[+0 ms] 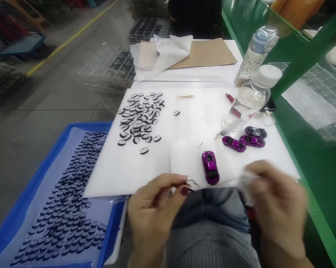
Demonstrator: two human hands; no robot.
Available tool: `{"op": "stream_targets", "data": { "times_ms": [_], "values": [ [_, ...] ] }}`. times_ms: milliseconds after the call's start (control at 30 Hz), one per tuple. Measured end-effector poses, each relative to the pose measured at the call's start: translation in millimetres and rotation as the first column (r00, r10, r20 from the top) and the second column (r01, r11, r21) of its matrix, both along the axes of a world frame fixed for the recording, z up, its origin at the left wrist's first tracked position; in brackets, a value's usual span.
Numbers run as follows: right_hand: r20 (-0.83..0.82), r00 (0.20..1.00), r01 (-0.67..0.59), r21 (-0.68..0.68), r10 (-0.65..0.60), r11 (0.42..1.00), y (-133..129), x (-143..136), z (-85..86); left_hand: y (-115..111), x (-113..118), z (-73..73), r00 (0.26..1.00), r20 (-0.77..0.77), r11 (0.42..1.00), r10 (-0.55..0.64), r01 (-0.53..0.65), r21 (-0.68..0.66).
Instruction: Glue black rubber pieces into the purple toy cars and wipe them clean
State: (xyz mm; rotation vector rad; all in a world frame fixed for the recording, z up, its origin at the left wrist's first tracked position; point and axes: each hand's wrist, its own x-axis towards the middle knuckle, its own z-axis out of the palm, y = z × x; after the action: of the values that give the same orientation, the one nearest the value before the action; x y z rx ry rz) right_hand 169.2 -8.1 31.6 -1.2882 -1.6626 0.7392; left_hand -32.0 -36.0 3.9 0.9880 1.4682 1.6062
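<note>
My left hand is at the front edge of the white work board, thumb and forefinger pinching a small dark-rimmed piece. It looks like the loose pieces on the board. Blurred by motion, my right hand grips a crumpled white wipe right of the front edge. Between the hands, a purple toy car lies on the board, touched by neither. Farther right are two more purple toy cars and a black car-shaped part. Many small black-rimmed pieces are scattered at the board's left.
A clear bottle with a white cap and a dotted drinking bottle stand at the back right. Thin sticks lie near the back. Brown cardboard lies beyond. A blue tray of dark pieces sits lower left.
</note>
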Motion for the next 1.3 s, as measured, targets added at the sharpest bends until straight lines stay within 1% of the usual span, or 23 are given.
{"op": "stream_targets", "data": {
  "times_ms": [67,100,167,200,267,333,367,400,433,467,567,633,667,700,733,800,833,900,967,1067,1133,1200,1300],
  "values": [
    [-0.154,0.977,-0.164,-0.119,0.145,0.979,-11,-20,-0.4,2,23,7.5,0.975,0.163,0.988,-0.154,0.149,0.046],
    [-0.268,0.948,-0.221,-0.171,0.17,0.96,-12,-26,-1.1,5,30,8.2,0.955,0.21,0.977,-0.209,0.196,0.08],
    [-0.467,0.875,-0.267,-0.242,0.13,0.933,-10,-32,-3.1,11,36,4.9,0.928,0.252,0.959,-0.276,0.249,0.133],
    [-0.532,0.841,-0.279,-0.269,0.099,0.922,-8,-32,-4.1,15,35,1.9,0.916,0.248,0.947,-0.315,0.285,0.151],
    [-0.606,0.791,-0.326,-0.312,0.077,0.892,-2,-29,-6.1,22,31,-4.4,0.871,0.214,0.895,-0.441,0.41,0.177],
    [-0.643,0.762,-0.373,-0.347,0.071,0.861,2,-25,-8.2,28,28,-9.5,0.79,0.204,0.814,-0.578,0.539,0.218],
    [-0.653,0.755,-0.39,-0.368,0.064,0.844,4,-22,-9.4,30,28,-11.4,0.753,0.225,0.784,-0.618,0.571,0.241],
    [-0.656,0.752,-0.401,-0.386,0.058,0.831,6,-20,-10.6,32,28,-12.7,0.724,0.273,0.773,-0.634,0.579,0.26],
    [-0.655,0.754,-0.397,-0.392,0.052,0.83,7,-17,-11.9,34,28,-13.6,0.701,0.34,0.779,-0.627,0.566,0.27],
    [-0.644,0.764,-0.371,-0.388,0.039,0.844,7,-15,-13.2,35,28,-13.9,0.68,0.418,0.797,-0.603,0.543,0.266],
    [-0.556,0.831,-0.18,-0.306,-0.022,0.935,6,-7,-16.7,37,29,-12.2,0.618,0.615,0.853,-0.489,0.485,0.191],
    [-0.452,0.89,-0.048,-0.21,-0.054,0.976,6,-4,-18.4,38,28,-10.1,0.587,0.682,0.869,-0.436,0.473,0.147],
    [-0.386,0.92,0.012,-0.135,-0.064,0.991,6,-4,-18.8,38,28,-9.2,0.577,0.7,0.871,-0.421,0.473,0.134],
    [-0.321,0.945,0.054,-0.029,-0.061,0.998,7,-6,-18.8,38,27,-8.7,0.572,0.711,0.873,-0.409,0.472,0.122],
    [-0.252,0.967,0.069,0.092,-0.044,0.993,8,-8,-18.2,38,27,-8.4,0.571,0.718,0.875,-0.398,0.472,0.11],
    [-0.113,0.993,0.014,0.302,0.022,0.953,12,-15,-14.7,37,27,-8.9,0.576,0.726,0.88,-0.377,0.468,0.086],
    [-0.053,0.996,-0.043,0.365,0.066,0.93,15,-19,-11.8,36,27,-9.5,0.576,0.729,0.88,-0.371,0.468,0.078],
    [0.075,0.987,-0.16,0.436,0.142,0.886,18,-27,-5.2,35,27,-10.8,0.569,0.734,0.879,-0.371,0.471,0.079],
    [0.209,0.969,-0.218,0.491,0.129,0.843,20,-32,0.8,34,27,-11.7,0.563,0.735,0.876,-0.378,0.475,0.087],
    [0.373,0.925,-0.28,0.547,0.07,0.789,18,-31,6.4,34,28,-11.9,0.56,0.737,0.878,-0.378,0.469,0.095],
    [0.437,0.895,-0.341,0.547,0.086,0.764,16,-25,8.3,34,29,-11.5,0.559,0.74,0.882,-0.374,0.461,0.098],
    [0.466,0.881,-0.363,0.546,0.087,0.755,15,-19,9.1,35,29,-10.6,0.559,0.741,0.883,-0.373,0.459,0.098],
    [0.461,0.887,-0.322,0.55,0.041,0.77,17,-18,9.6,36,29,-9.0,0.563,0.738,0.882,-0.372,0.462,0.092]
  ]
}}
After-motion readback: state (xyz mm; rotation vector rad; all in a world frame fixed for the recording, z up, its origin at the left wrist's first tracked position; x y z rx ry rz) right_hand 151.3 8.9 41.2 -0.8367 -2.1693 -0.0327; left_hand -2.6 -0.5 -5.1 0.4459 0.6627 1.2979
